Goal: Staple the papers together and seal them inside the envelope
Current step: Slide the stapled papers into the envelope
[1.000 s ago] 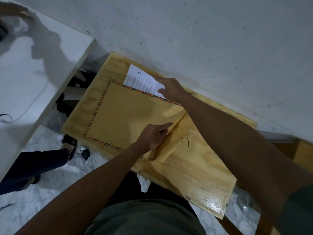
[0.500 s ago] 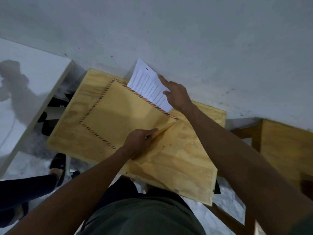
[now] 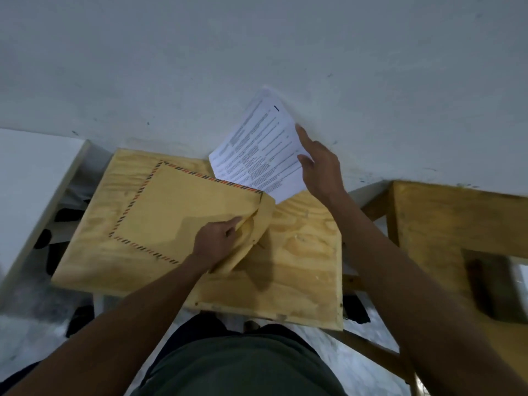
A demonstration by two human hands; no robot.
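Note:
A brown envelope [image 3: 183, 215] with a red-and-black striped border lies flat on a small plywood table [image 3: 300, 270]. My left hand [image 3: 217, 241] pinches its open flap at the right end and holds the mouth apart. White printed papers [image 3: 260, 150] stick out beyond the envelope's far edge and lean up against the wall. My right hand [image 3: 320, 164] grips their right edge. The papers' lower edge is hidden behind the envelope. No stapler is in view.
A pale wall [image 3: 257, 52] rises directly behind the table. A white tabletop [image 3: 28, 178] stands to the left and a wooden bench [image 3: 457, 212] to the right. Dark shoes [image 3: 354, 310] lie on the marble floor under the tables.
The papers now show much more above the envelope's far edge, with my right hand higher on them. My left hand stays on the flap. The view has swung to the right.

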